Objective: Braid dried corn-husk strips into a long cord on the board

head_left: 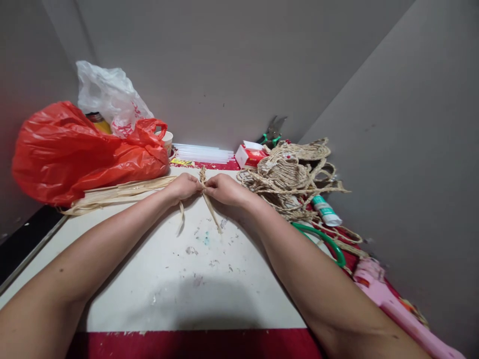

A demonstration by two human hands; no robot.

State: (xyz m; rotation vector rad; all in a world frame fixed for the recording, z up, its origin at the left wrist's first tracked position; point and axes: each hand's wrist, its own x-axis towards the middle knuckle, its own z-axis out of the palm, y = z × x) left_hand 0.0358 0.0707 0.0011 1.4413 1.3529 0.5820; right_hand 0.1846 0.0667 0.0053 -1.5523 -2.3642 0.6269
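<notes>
Both my hands meet near the far side of a white board, pinching a short braid of straw strands (202, 174) between them. My left hand (184, 187) is closed on the braid from the left, and one loose strand hangs below it. From the right, my right hand (224, 189) grips the same braid with thumb and fingers together. A loose end of straw points down toward me between the hands. Left of my left hand lies a bundle of flat pale straw strips (119, 193). The fingertips partly hide the braid.
A red plastic bag (86, 154) and a white bag (108, 92) sit at left, near a paper cup (168, 139). Translucent sticks (204, 153), a red box (250, 154), pliers (275, 132) and coiled braided cord (292, 169) lie behind and right. A pink tool (396, 304) lies nearer right.
</notes>
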